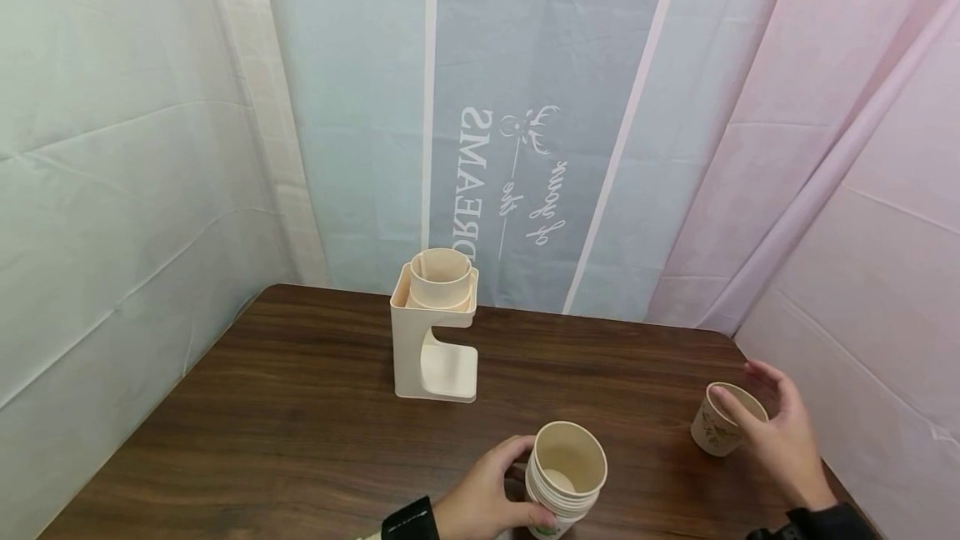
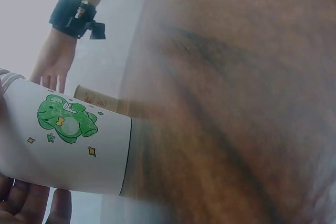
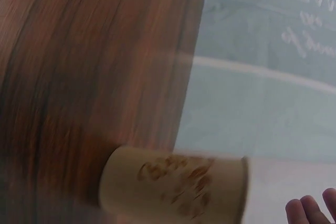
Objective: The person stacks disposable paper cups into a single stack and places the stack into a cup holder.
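A nested stack of paper cups (image 1: 562, 500) is gripped by my left hand (image 1: 483, 494) near the front of the table, its open mouth tipped up toward the head camera. The left wrist view shows a green cartoon animal on the outer cup's white wall (image 2: 71, 129). To the right, a single paper cup (image 1: 712, 430) with a brown printed pattern stands upright on the table. My right hand (image 1: 783, 440) is beside it, thumb over the near rim and the other fingers spread beyond the far side. In the right wrist view, those fingertips (image 3: 310, 211) are apart from the cup.
A cream holder (image 1: 408, 357) with a C-shaped front stands at the back of the dark wooden table (image 1: 300, 415); a cream cup-shaped cylinder (image 1: 441, 290) sits in its top. Hanging cloth (image 1: 360, 107) closes off the back and both sides.
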Tool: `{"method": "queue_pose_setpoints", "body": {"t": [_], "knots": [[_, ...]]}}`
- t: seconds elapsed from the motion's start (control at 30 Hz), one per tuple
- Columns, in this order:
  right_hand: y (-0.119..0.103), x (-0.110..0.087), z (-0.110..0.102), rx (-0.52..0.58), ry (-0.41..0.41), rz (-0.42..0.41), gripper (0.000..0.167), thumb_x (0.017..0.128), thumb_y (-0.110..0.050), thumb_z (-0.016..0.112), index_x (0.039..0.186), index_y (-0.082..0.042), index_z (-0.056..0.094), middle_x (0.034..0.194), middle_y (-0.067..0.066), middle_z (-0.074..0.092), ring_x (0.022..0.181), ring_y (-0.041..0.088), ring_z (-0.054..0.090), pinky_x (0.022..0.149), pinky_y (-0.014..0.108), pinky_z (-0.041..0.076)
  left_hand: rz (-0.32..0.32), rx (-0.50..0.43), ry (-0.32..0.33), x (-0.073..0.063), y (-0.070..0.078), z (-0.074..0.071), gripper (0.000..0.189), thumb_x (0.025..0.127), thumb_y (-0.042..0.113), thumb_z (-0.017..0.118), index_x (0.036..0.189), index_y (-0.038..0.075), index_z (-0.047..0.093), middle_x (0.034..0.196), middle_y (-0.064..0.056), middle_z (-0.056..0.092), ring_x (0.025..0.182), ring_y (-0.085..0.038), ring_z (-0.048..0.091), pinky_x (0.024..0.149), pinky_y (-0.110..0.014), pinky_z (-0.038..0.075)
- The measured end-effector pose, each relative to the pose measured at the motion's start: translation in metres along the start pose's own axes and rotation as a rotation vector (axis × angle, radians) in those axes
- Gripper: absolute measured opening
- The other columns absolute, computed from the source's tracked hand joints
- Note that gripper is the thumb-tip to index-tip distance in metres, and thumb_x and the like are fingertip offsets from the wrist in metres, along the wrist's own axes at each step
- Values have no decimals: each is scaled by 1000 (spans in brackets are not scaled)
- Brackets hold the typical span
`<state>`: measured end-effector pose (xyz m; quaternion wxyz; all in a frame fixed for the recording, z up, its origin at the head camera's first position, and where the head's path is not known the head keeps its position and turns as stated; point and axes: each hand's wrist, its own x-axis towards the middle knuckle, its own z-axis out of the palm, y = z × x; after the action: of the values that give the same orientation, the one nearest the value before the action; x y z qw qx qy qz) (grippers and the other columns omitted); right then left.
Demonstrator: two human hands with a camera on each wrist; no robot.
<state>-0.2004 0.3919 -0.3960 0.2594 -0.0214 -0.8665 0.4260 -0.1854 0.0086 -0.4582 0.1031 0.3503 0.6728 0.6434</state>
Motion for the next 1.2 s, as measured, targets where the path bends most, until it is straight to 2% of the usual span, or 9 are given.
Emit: {"method": "queue_pose_setpoints", "body": {"t": [0.17, 0.33, 0.47, 0.53, 0.67, 0.7, 0.77, 0.9, 1.2], "knots": [[15, 2, -3, -39, 12, 64, 79, 97, -20, 72, 155, 5, 25, 149, 32, 36, 134, -2, 33, 97, -4, 22, -23, -27, 1, 0, 1, 1, 65, 83, 7, 85, 140, 10, 55, 128, -3, 62, 111, -8, 61, 93, -26, 52], [28, 3, -7, -70, -30, 121, 86, 98, -27, 70, 157, 8, 17, 152, 36, 31, 144, 30, 29, 93, -4, 18, -31, -38, -1, -1, 1, 1, 64, 83, 7, 85, 139, 10, 56, 126, -3, 62, 110, -6, 61, 93, -25, 52], [37, 4, -9, -75, -105, 153, 94, 99, -30, 68, 157, 11, 7, 155, 43, 20, 144, 53, 21, 110, 7, 13, -27, -36, -2, 0, 1, 1, 64, 83, 6, 85, 139, 10, 56, 126, -3, 63, 110, -6, 62, 93, -25, 52], [39, 5, -9, -73, -140, 157, 97, 99, -30, 68, 156, 14, 3, 154, 46, 16, 143, 58, 18, 122, 28, 13, -25, -32, -1, 0, 1, 1, 63, 83, 7, 85, 139, 10, 56, 126, -3, 63, 110, -6, 61, 93, -25, 52], [43, 5, -8, -99, -197, 183, 100, 100, -33, 67, 154, 16, -1, 153, 48, 12, 141, 61, 19, 122, 50, 20, -31, -37, 1, -1, 0, 1, 63, 83, 7, 86, 139, 10, 56, 125, -3, 63, 108, -6, 62, 92, -25, 53], [44, 5, -8, -105, -206, 185, 100, 100, -33, 67, 153, 17, -1, 152, 49, 14, 139, 60, 23, 119, 49, 27, -33, -39, 1, -1, 0, 1, 63, 83, 7, 86, 139, 10, 56, 124, -3, 63, 108, -6, 62, 92, -25, 53], [46, 5, -7, -140, -216, 191, 100, 99, -34, 67, 153, 18, 1, 150, 49, 19, 132, 56, 34, 106, 27, 41, -39, -47, 0, -1, 0, 2, 64, 83, 7, 85, 139, 10, 56, 125, -3, 63, 107, -5, 62, 92, -25, 53], [50, 3, -5, -190, -211, 180, 100, 98, -35, 69, 153, 19, 5, 142, 46, 31, 111, 44, 51, 66, 4, 34, -41, -53, -2, -1, 0, 2, 64, 83, 6, 85, 139, 10, 55, 125, -4, 62, 107, -5, 62, 91, -25, 53], [55, -1, -4, -209, -193, 192, 98, 99, -39, 66, 153, 19, 7, 141, 45, 32, 121, 55, 44, 71, 16, 38, -37, -46, -2, 0, 0, 1, 63, 83, 6, 85, 139, 11, 56, 125, -3, 63, 108, -6, 61, 92, -25, 52]]}}
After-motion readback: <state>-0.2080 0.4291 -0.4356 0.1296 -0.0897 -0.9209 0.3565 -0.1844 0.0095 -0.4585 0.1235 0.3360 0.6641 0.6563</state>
